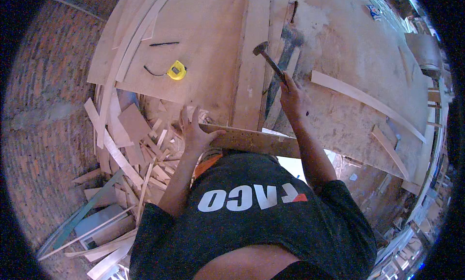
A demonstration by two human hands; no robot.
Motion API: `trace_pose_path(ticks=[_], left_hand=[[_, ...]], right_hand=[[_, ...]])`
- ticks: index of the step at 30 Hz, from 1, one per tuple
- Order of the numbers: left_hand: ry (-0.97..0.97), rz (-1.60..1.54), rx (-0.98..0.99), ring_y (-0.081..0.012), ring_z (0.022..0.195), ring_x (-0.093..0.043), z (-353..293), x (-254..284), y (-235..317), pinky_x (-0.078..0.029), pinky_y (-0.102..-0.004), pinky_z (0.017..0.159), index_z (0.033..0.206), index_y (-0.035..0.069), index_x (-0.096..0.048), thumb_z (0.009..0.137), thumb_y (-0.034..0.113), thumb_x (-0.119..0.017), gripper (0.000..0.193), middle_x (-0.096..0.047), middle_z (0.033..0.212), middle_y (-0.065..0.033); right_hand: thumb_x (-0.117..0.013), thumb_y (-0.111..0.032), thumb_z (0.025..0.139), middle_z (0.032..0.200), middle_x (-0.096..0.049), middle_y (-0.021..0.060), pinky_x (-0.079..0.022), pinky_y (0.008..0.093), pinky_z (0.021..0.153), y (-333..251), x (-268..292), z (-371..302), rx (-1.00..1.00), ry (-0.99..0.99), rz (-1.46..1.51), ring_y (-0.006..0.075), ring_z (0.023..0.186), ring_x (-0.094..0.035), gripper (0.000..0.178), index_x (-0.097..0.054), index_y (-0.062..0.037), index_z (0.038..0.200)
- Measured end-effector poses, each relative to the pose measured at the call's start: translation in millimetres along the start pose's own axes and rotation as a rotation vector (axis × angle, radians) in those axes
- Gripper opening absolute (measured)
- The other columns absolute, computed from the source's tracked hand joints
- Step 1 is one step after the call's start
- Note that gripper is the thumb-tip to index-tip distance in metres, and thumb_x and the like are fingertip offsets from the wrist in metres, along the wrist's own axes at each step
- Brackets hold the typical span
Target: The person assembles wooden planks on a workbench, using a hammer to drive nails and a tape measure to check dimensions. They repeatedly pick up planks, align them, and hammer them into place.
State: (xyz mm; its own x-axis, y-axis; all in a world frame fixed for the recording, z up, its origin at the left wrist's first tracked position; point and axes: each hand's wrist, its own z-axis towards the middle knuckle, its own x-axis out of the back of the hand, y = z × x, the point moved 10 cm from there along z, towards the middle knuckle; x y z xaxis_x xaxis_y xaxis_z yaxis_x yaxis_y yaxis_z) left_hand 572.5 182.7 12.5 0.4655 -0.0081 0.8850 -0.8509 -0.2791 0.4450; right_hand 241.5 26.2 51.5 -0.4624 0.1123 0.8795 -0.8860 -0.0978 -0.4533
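Note:
My right hand [292, 100] is wrapped round the handle of a hammer [272, 63], whose metal head points up and to the left over the work surface. Close to my body lies a narrow wooden board [256, 140], running crosswise in front of my shirt. At the board's left end is my left hand [196, 135], with fingers spread and the thumb resting on the wood. A yellow tape measure [177, 70] with a dark strap sits on the plywood farther off to the left. Beyond it lies a thin dark stick-like tool [164, 44].
Long curved wood strips [138, 33] line the left edge of the plywood [208, 28]. Offcuts [155, 154] are heaped at lower left beside a brick wall [48, 105]. A curved strip [368, 100] lies on the right. Another dark tool [294, 11] lies at the far side.

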Motion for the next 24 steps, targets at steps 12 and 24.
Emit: trace_pose_path(ticks=[12,24], left_hand=[[0.090,-0.021,-0.124,-0.0426,0.144,-0.028,-4.5,10.1,13.9,-0.031,-0.0552,0.117,0.124,0.007,-0.063,0.052,0.067,-0.090,0.098,-0.037,0.149,-0.0206],[0.080,-0.051,-0.092,-0.0427,0.144,-0.031,-4.8,7.5,12.5,-0.026,-0.0533,0.120,0.105,0.004,-0.071,0.060,0.059,-0.090,0.074,-0.043,0.149,-0.0220]], right_hand=[[-0.061,-0.030,0.100,0.103,-0.072,0.0121,-0.055,0.0467,0.073,-1.5,4.4,12.2,-0.106,-0.023,-0.120,0.0353,0.090,-0.070,0.034,-0.065,-0.0246,0.134],[-0.064,-0.024,0.098,0.099,-0.071,0.0166,-0.054,0.0471,0.071,-4.2,17.2,9.6,-0.097,0.069,-0.008,0.0369,0.086,-0.069,0.036,-0.065,-0.0193,0.134]])
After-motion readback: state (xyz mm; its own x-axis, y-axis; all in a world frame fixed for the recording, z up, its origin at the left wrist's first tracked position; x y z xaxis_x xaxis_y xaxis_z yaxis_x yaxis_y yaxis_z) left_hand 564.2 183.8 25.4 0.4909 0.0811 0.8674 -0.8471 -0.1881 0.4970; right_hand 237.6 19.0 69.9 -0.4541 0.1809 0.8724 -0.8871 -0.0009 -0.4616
